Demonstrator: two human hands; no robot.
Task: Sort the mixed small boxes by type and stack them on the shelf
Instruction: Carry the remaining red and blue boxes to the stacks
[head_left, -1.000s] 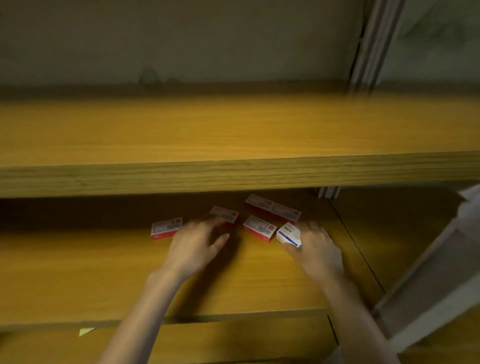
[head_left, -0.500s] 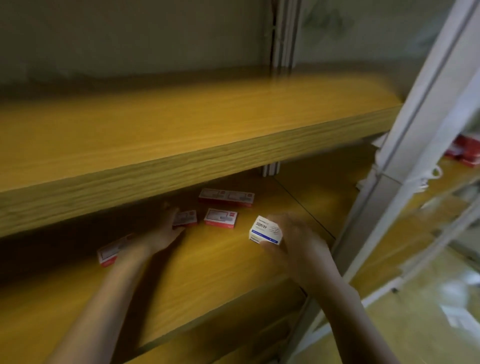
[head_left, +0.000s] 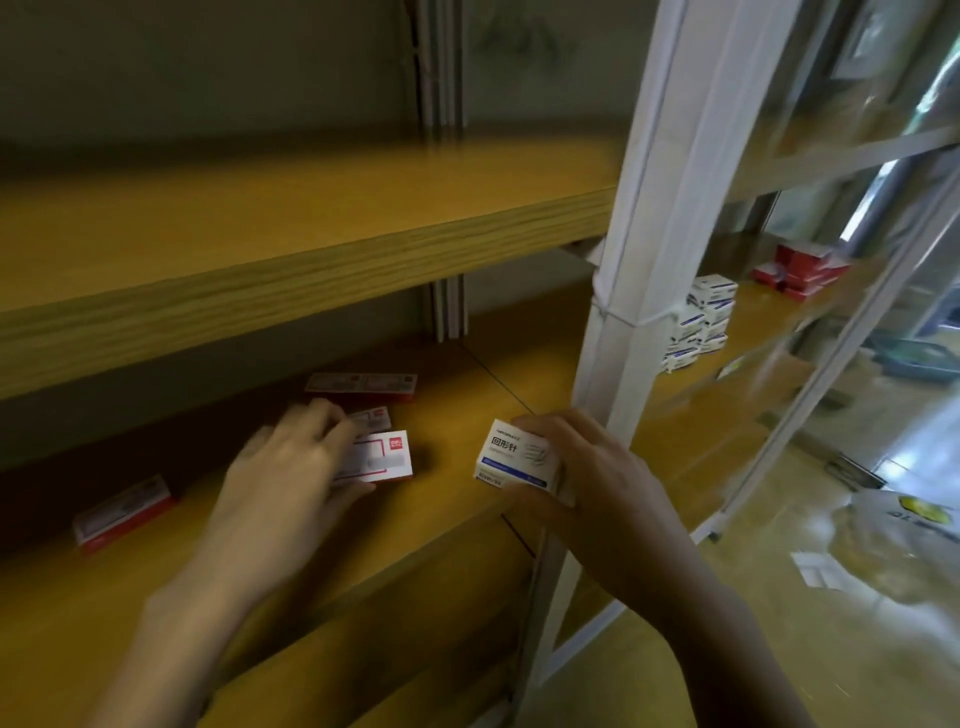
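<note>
My right hand (head_left: 597, 483) grips a white box with a blue stripe (head_left: 514, 457), lifted a little above the lower wooden shelf (head_left: 467, 509). My left hand (head_left: 291, 478) holds a flat red-and-white box (head_left: 387, 457), fingers over its top and thumb under its near edge. Just behind it lies another red-and-white box (head_left: 374, 418), partly hidden by my fingers. Further back two red-and-white boxes lie end to end (head_left: 363, 384). One more lies alone at the left (head_left: 122, 512).
A white upright post (head_left: 639, 291) divides the shelving just right of my right hand. Beyond it stand a stack of white-and-blue boxes (head_left: 698, 322) and a pile of red boxes (head_left: 802, 267). The upper shelf (head_left: 311, 270) overhangs the lower one. A plastic bag (head_left: 893, 545) lies on the floor.
My right hand has lifted the white-and-blue box off the shelf and carried it right. My left hand has closed on a red-and-white box. The view has swung right.
</note>
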